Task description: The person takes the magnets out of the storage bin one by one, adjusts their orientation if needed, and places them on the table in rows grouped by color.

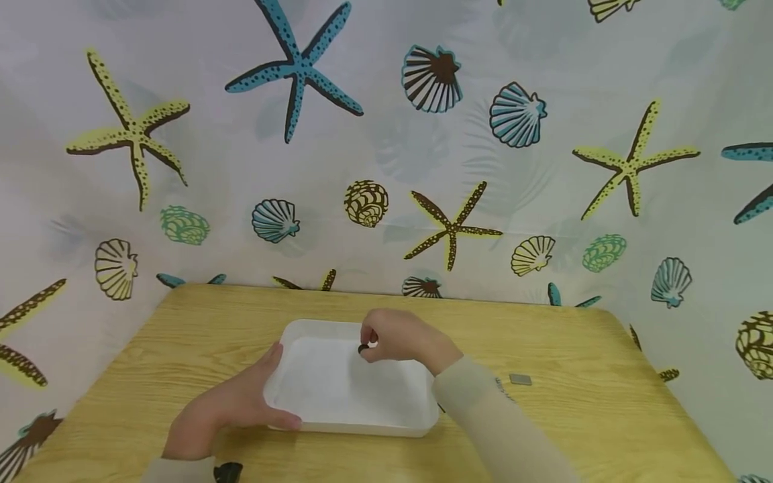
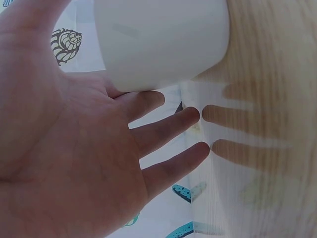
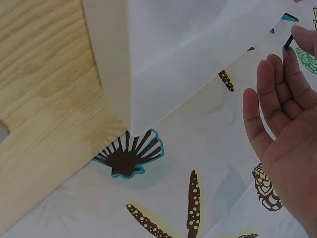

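A shallow white tray [image 1: 320, 382] with rounded corners lies on the wooden table. My left hand [image 1: 241, 396] spans its left front corner, thumb along the front wall and fingers at the left side. In the left wrist view the fingers of that hand are straight and spread, with the forefinger against the tray's outer wall [image 2: 163, 44]. Over the tray's right half, my right hand [image 1: 395, 337] pinches a small, thin black piece [image 1: 363, 348] between thumb and forefinger. In the right wrist view this piece [image 3: 289, 40] appears as a narrow dark strip; the other fingers are loosely bent.
A small grey rectangular piece [image 1: 521, 380] lies on the table [image 1: 580, 402] right of the tray. A dark sliver [image 1: 441, 408] shows at the tray's right edge, beside my sleeve. A curtain [image 1: 374, 134] printed with starfish and shells encloses the table's back and sides.
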Tool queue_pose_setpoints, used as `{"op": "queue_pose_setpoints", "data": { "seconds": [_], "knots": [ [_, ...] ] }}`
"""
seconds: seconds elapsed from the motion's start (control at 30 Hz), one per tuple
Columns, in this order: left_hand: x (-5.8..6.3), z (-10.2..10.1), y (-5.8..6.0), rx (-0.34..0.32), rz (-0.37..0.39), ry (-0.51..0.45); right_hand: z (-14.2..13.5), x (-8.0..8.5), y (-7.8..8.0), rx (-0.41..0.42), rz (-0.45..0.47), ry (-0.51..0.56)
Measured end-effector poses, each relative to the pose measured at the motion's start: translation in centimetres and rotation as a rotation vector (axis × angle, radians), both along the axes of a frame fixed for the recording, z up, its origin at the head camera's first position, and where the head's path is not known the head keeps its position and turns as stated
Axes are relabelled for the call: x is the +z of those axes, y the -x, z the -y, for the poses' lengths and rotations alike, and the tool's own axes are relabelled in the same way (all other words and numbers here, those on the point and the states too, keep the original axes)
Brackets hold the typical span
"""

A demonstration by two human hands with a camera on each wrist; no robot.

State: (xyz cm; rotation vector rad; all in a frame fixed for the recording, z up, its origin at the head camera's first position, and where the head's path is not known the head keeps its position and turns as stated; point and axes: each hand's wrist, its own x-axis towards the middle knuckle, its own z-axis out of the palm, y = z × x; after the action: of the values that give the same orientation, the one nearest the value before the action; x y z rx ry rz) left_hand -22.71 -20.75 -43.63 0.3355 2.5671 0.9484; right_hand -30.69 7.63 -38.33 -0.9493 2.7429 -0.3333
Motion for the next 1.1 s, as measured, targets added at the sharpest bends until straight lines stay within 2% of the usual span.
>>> {"op": "queue_pose_setpoints", "data": {
  "seconds": [0.33, 0.63, 1.1],
  "knots": [
    [-0.1, -0.2, 0.2, 0.0, 0.018, 0.03, -4.7, 0.1, -0.3, -0.075, -0.001, 0.031],
    [-0.3, -0.2, 0.4, -0.02, -0.005, 0.029, -8.5, 0.5, -1.0, -0.148, 0.034, 0.126],
    [-0.3, -0.2, 0.4, -0.043, -0.034, 0.031, -13.2, -0.2, -1.9, -0.232, 0.001, 0.141]
  ]
}}
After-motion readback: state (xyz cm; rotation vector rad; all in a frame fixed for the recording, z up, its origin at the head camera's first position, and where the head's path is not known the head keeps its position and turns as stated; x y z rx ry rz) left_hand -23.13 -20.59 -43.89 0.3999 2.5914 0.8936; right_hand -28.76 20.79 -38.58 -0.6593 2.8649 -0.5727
